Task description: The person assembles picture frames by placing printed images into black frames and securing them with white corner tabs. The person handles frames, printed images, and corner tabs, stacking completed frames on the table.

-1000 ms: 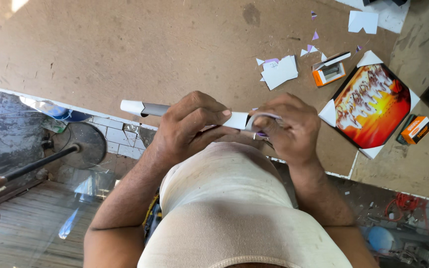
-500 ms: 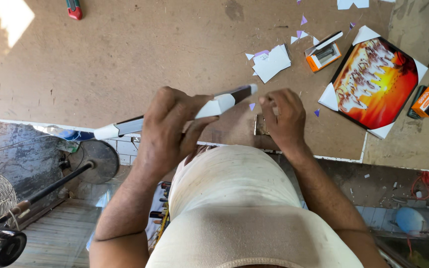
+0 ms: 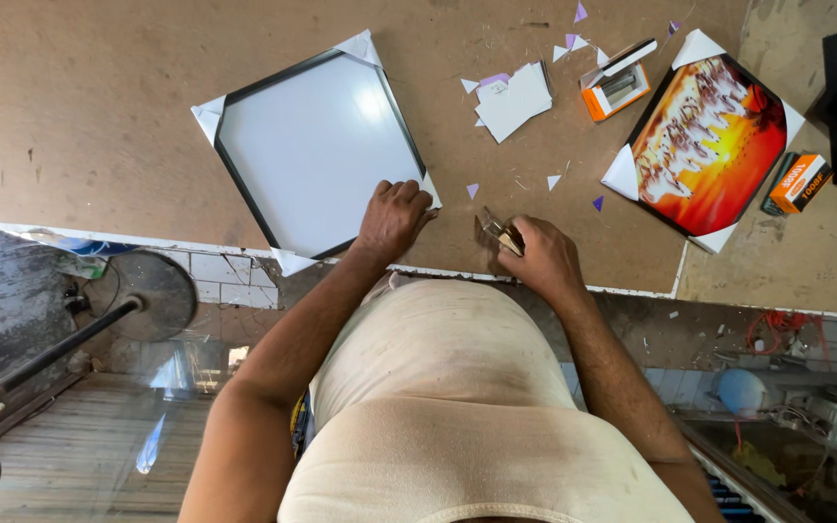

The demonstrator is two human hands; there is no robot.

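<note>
Brown hardboard is serving as the worktable (image 3: 99,116), its near edge running across the view above a tiled drop to the floor, where a fan stand (image 3: 138,295) is sitting at the lower left. I am looking down on a black picture frame (image 3: 317,150) lying flat and turned like a diamond, white paper guards on its corners and its pale face catching the light. I am watching the left hand (image 3: 394,218) pressing on the frame's nearest corner — fingers curled and closed down over the edge. The right hand (image 3: 540,257) is resting on the board just beside it, fingers wrapped tight around a small metal tool (image 3: 498,232) whose tip is pointing toward the frame; what kind of tool it is, I cannot tell. Farther right, a second frame with an orange sunset picture (image 3: 709,145) is lying with the same white corners — well apart from both hands. Between the frames, white card pieces (image 3: 513,97), purple paper scraps (image 3: 473,191) and an open orange box (image 3: 617,87) are scattered.
</note>
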